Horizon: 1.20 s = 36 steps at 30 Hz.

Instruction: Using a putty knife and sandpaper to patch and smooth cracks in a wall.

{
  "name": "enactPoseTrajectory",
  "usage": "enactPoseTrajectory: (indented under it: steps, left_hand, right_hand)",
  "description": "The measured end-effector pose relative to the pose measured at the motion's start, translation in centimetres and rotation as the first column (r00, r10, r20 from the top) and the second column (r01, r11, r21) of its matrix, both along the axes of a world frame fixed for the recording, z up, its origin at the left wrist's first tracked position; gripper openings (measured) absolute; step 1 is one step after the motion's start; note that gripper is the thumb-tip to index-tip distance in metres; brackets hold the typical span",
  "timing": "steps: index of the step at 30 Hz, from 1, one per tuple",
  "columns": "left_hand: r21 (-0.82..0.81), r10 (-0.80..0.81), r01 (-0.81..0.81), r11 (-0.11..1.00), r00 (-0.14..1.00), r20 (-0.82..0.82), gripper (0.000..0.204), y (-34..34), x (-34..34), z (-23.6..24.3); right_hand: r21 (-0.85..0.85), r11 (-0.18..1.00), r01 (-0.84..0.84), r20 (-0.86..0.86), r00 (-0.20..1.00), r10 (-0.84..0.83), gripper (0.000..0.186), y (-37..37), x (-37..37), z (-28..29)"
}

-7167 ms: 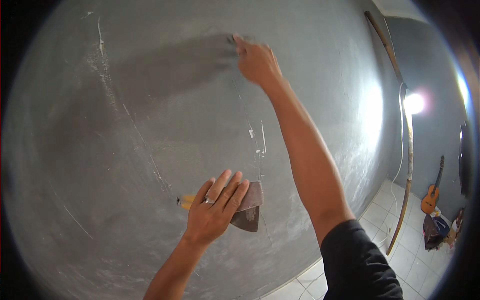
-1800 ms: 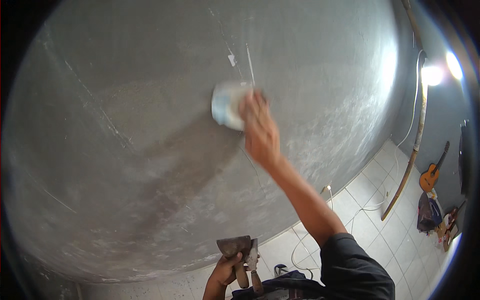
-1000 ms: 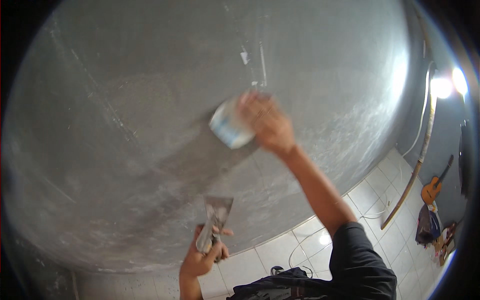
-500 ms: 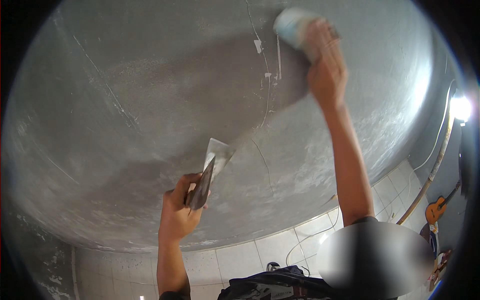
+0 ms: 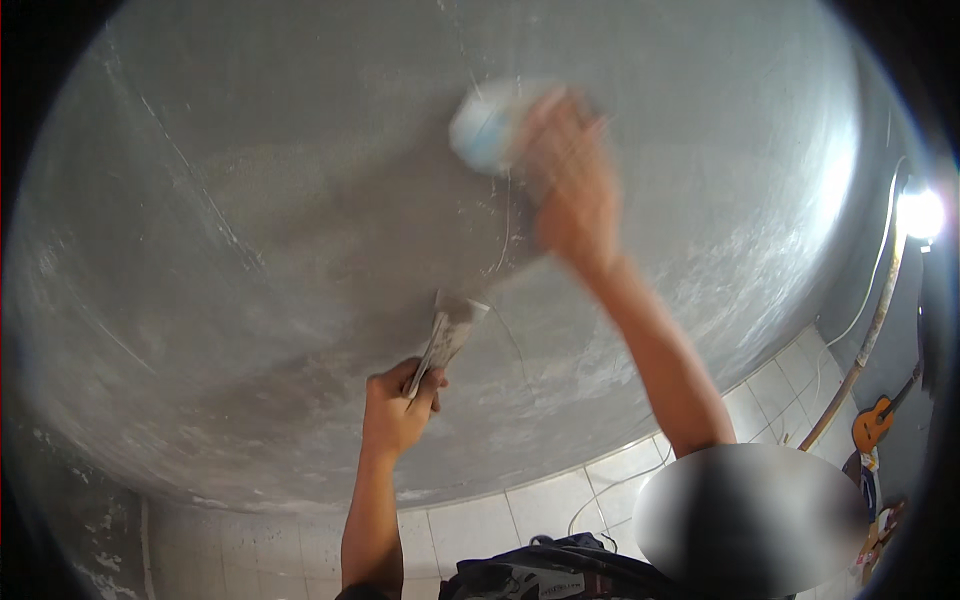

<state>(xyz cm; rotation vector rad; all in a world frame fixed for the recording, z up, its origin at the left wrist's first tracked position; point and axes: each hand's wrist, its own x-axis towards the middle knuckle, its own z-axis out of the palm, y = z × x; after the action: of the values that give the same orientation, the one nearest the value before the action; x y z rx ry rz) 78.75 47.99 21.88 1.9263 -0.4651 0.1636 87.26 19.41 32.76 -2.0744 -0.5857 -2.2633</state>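
Observation:
My right hand (image 5: 575, 190), blurred by motion, presses a rounded white and pale-blue thing (image 5: 485, 125) against the grey plastered wall (image 5: 330, 210). Its exact kind is smeared beyond telling. Below it, a thin whitish crack line (image 5: 508, 215) with small pale specks runs down the wall. Lower and to the left, my left hand (image 5: 400, 405) is closed round a putty knife (image 5: 450, 330). The knife's flat blade points up, with whitish smears on it, and its handle is mostly hidden in my fingers.
A long scratch (image 5: 190, 175) marks the wall on the left. White tiles (image 5: 460, 530) lie along its lower edge, with a thin cable (image 5: 600, 492) over them. At the right are a lit lamp (image 5: 920, 215), a pole (image 5: 870, 340) and a guitar (image 5: 872, 425).
My right hand has swept left and down with the rounded thing. White patches near the crack no longer show. My left hand has shifted slightly right and turned the putty knife.

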Motion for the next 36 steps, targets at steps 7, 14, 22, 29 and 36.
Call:
enactPoseTrajectory:
  steps: [7,14,22,29,36]
  left_hand:
    - [-0.111,0.054,-0.073,0.991,0.984,-0.168,0.020,3.7,-1.6,-3.8]
    - [-0.136,0.127,-0.146,0.980,0.982,-0.142,0.018,4.9,-2.1,-4.6]
    - [-0.123,0.244,-0.283,0.951,0.933,-0.265,0.017,8.0,-3.8,-5.7]
    - [-0.091,0.300,-0.341,0.936,0.905,-0.302,0.014,11.9,-5.7,-3.6]
    - [-0.300,0.222,-0.214,0.930,0.975,-0.006,0.027,14.0,-5.8,-6.7]
  right_hand:
    - [0.024,0.999,-0.023,0.046,0.999,0.022,0.043,-6.3,-1.3,3.4]
    - [-0.342,0.903,-0.261,-0.367,0.922,0.127,0.054,10.2,-1.8,-3.1]
    - [0.459,0.887,-0.046,0.243,0.967,-0.076,0.053,-2.8,1.3,9.2]
    - [-0.348,0.888,-0.302,-0.343,0.922,0.179,0.063,11.9,0.4,2.4]
    - [0.501,0.865,-0.036,0.184,0.981,-0.066,0.052,4.4,0.6,14.9]
